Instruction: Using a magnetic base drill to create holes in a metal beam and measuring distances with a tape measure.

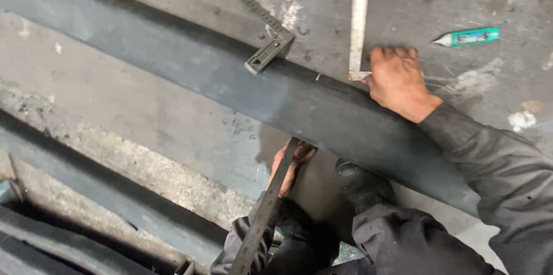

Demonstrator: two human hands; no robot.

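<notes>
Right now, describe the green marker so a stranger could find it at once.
Start at the long dark steel beam crossing the grey floor, then go to the right hand at its far edge. Past that hand, up and right, lies the green marker alone on the concrete. It is the only brightly coloured thing there, short, with a pale pointed tip.

Counted in view: two hands, left hand (pixel 291 162) and right hand (pixel 397 79). One long dark steel beam (pixel 190 62). One try square (pixel 262 21). One white strip (pixel 359 16). One green marker (pixel 469 37). One steel ruler (pixel 265 211).
</notes>
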